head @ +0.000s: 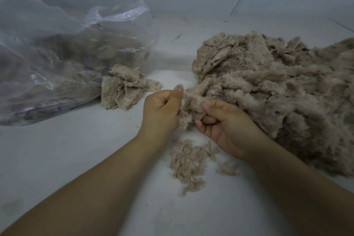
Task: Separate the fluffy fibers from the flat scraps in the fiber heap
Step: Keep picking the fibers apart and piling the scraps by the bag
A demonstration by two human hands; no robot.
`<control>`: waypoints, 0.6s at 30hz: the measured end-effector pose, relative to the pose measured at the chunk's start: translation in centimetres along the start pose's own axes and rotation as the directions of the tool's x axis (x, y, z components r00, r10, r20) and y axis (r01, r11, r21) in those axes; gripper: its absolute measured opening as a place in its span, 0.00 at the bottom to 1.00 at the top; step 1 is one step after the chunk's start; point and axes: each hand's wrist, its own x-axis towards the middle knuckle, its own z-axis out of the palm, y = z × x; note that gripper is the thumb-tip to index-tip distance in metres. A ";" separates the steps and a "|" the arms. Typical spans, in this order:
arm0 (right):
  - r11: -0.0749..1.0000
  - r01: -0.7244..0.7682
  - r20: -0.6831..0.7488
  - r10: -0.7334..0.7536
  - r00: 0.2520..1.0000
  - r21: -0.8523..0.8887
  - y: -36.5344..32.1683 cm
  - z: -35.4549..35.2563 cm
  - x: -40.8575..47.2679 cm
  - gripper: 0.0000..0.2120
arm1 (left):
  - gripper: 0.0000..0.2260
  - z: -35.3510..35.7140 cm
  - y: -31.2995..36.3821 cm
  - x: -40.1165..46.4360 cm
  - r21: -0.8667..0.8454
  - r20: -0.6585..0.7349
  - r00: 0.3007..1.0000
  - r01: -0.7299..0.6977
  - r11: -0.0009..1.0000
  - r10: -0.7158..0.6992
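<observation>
A big heap of beige fluffy fiber [277, 86] with flat scraps mixed in fills the right side of the white surface. At its near left edge, a clump of fiber [192, 103] is held between both hands. My left hand [161, 109] grips the clump's left side, thumb up. My right hand [224, 120] pinches its right side with curled fingers. A small pile of flat scraps [126, 90] lies to the left, beside the bag. Loose fluffy tufts [188, 163] lie under my wrists.
A large clear plastic bag [63, 59] holding more beige material lies at the left, its mouth open towards the middle. A grey wall rises behind the white surface [76, 159]. A small stray tuft [229, 167] sits by my right forearm.
</observation>
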 end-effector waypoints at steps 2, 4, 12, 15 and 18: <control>0.998 -0.007 -0.023 0.009 1.000 0.068 -0.1 -0.1 0.1 0.06 | 0.24 -0.2 0.0 0.1 -0.012 -0.005 0.999 0.033 0.999 -0.033; 0.997 0.003 -0.049 0.001 0.999 0.080 0.0 -0.3 0.2 0.06 | 0.21 -0.3 -0.2 0.2 -0.026 -0.013 0.999 0.040 0.999 -0.040; 0.993 0.080 0.105 -0.071 0.992 -0.082 0.5 -0.1 -0.3 0.09 | 0.09 0.3 -0.4 -0.8 0.008 0.111 0.987 -0.120 0.993 0.119; 0.989 0.095 0.160 -0.076 0.984 -0.111 0.4 0.0 -0.5 0.19 | 0.14 0.1 -0.7 -0.9 0.216 0.225 0.945 -0.287 0.933 0.238; 0.991 0.082 0.140 -0.067 0.988 -0.105 0.2 0.2 -0.6 0.22 | 0.15 0.0 -0.5 -0.8 0.285 0.321 0.905 -0.375 0.882 0.281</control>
